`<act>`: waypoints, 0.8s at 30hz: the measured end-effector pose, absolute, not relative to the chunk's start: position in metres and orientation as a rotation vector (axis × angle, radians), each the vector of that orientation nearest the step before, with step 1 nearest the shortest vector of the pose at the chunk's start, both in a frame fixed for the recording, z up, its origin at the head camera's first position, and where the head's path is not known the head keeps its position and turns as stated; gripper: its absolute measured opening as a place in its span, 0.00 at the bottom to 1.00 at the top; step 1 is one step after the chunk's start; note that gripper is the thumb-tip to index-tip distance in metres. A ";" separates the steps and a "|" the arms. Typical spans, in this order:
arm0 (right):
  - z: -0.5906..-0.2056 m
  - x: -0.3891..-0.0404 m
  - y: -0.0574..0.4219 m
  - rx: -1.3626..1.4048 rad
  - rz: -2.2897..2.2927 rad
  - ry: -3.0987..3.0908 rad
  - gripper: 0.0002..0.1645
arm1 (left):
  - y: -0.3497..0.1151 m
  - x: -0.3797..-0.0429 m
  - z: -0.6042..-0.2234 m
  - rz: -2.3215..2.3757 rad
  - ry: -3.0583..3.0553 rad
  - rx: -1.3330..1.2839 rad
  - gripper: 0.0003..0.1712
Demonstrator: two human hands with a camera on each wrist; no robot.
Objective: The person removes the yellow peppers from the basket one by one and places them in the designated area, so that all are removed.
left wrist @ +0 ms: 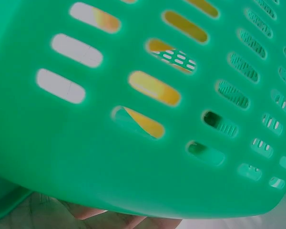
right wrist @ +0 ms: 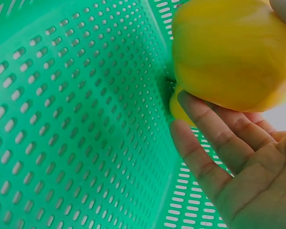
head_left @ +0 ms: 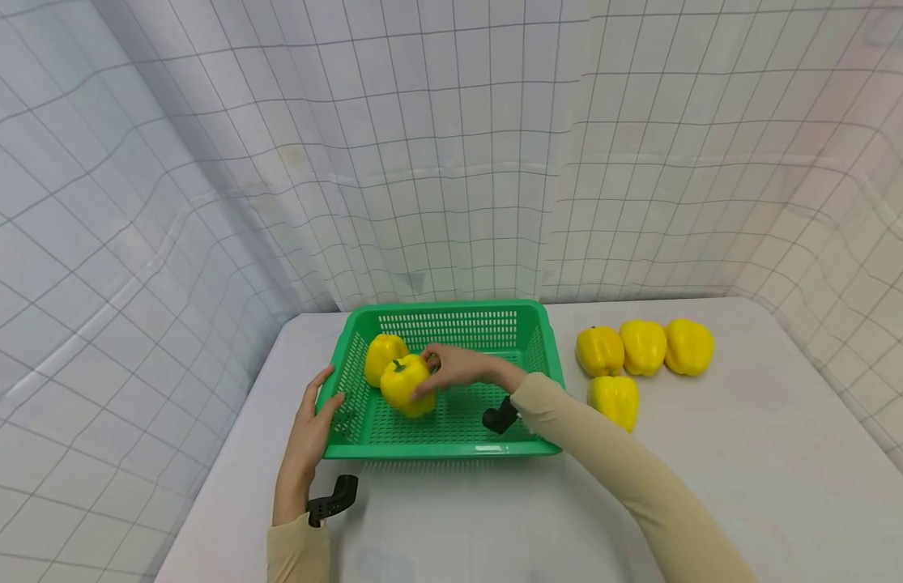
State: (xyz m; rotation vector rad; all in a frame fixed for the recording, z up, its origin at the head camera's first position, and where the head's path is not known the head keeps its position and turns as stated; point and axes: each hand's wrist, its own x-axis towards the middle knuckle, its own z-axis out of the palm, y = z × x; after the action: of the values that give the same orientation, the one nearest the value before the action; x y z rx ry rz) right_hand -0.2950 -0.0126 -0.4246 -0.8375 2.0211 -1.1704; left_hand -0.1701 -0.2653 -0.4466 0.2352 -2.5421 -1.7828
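In the head view my right hand (head_left: 458, 366) holds a yellow bell pepper (head_left: 407, 387) with a green stem, inside the green basket (head_left: 451, 450). My thumb is on its near side and my fingers on its far side. The right wrist view shows this bell pepper (right wrist: 229, 52) large, with several fingers of the hand (right wrist: 248, 181) under it. Another yellow bell pepper (head_left: 383, 356) lies just behind it against the basket's left side. My left hand (head_left: 311, 425) grips the basket's left rim; its fingers show past the basket edge in the left wrist view.
Right of the basket, three yellow bell peppers (head_left: 643, 348) lie in a row, with another yellow bell pepper (head_left: 615, 400) in front, partly behind my right sleeve. A white table (head_left: 750, 437) carries everything. White grid-patterned curtains (head_left: 451, 162) enclose the back and sides.
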 end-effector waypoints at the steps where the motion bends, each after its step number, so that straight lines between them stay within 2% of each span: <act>1: -0.423 -0.295 -0.012 -0.837 -1.183 2.026 0.35 | -0.265 -0.170 -0.447 -1.784 -2.542 0.236 0.33; 7: -0.418 -0.292 -0.007 -0.827 -1.261 2.052 0.36 | -0.266 -0.170 -0.447 -1.788 -2.541 0.231 0.33; 24: -0.407 -0.286 0.009 -0.869 -1.448 2.231 0.31 | -0.266 -0.170 -0.446 -1.791 -2.550 0.240 0.34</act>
State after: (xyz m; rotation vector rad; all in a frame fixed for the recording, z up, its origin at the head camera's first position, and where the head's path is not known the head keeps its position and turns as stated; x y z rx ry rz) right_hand -0.2862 0.0087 -0.4073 -0.8692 2.2315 -1.4476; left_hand -0.1700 -0.2656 -0.4462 0.2404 -2.5500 -1.7907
